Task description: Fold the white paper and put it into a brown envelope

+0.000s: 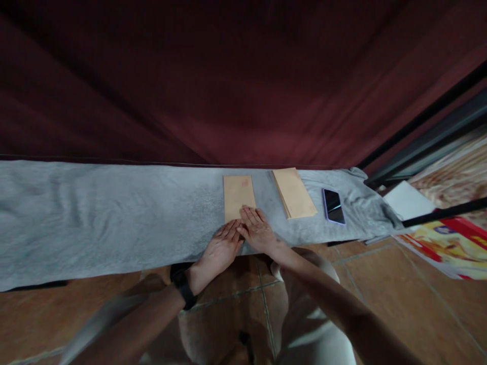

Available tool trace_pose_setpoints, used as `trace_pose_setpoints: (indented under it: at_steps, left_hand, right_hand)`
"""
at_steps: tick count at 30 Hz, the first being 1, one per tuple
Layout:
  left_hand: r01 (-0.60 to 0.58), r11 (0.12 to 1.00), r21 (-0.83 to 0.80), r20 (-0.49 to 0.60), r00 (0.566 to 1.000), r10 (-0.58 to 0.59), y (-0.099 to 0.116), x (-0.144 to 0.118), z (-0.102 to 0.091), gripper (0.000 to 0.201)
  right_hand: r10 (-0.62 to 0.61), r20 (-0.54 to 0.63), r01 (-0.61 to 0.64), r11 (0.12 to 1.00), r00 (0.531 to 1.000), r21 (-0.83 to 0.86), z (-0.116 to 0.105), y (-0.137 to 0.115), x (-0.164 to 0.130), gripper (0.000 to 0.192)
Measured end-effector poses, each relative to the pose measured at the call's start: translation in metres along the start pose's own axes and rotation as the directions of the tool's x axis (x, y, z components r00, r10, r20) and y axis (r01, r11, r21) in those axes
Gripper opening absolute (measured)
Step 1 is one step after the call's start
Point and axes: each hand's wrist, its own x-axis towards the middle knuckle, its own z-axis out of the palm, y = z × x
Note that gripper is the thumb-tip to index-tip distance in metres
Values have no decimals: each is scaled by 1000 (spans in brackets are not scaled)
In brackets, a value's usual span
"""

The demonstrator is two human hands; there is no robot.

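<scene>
Fingers (254,215) of the right hand (258,232) lie flat, holding nothing, pressing the near end of the brown envelope (239,196), the left hand (219,248) flat beside it; smoothing seems underway, calling for even pressure next.

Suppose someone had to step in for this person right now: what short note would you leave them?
Left hand: flat and open on the grey cloth, fingertips at the near edge of the brown envelope.
Right hand: open, palm down, fingers on that envelope's near end.
Stack of similar envelopes lies just to the right, apart from it; a phone lies beyond the stack.
Done: one envelope lies alone, pressed flat.
Left: the stack is untouched.
</scene>
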Motion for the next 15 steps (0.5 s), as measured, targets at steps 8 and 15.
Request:
trace_pose_setpoints:
  at_steps: [8,15]
  left_hand:
    - [-8,1000,-10,27,1000,8,-5,1,0,45]
    - [7,1000,-13,-1,1000,-7,-5,2,3,44]
  right_hand:
    - [160,260,-162,987,952,-16,-77,6,-91,42]
    - [57,-64,-30,931,996,363,-51,16,-10,40]
